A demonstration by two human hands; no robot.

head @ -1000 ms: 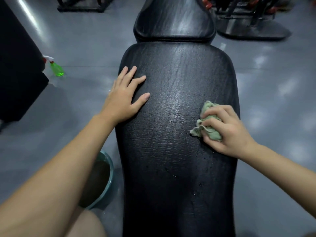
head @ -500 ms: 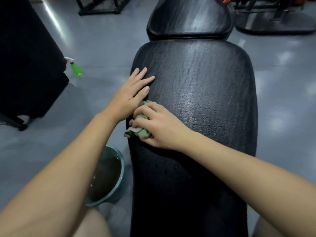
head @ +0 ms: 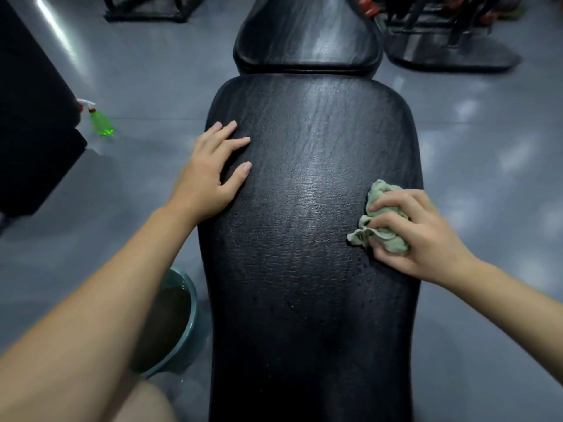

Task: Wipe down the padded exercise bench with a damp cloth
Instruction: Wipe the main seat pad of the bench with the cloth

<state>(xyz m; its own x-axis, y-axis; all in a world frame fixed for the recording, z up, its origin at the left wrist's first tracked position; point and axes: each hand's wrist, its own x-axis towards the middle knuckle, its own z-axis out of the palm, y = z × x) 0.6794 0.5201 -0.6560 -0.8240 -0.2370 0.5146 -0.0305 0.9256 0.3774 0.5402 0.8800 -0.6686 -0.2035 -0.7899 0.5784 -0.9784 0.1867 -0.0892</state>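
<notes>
The black padded bench (head: 304, 193) runs away from me down the middle of the view, its cracked vinyl shining wet, with a second pad (head: 307, 38) beyond it. My right hand (head: 417, 236) grips a bunched pale green cloth (head: 380, 220) and presses it on the pad's right edge. My left hand (head: 213, 175) lies flat with spread fingers on the pad's left edge.
A teal basin (head: 182, 336) of murky water sits on the grey floor left of the bench, partly behind my left forearm. A green spray bottle (head: 100, 121) stands farther left beside a dark block (head: 33, 117). Equipment bases (head: 451, 53) stand at the back right.
My right hand has swept the cloth from the pad's left side, beside my left hand, across to the right edge. The left hand has stayed flat in place.
</notes>
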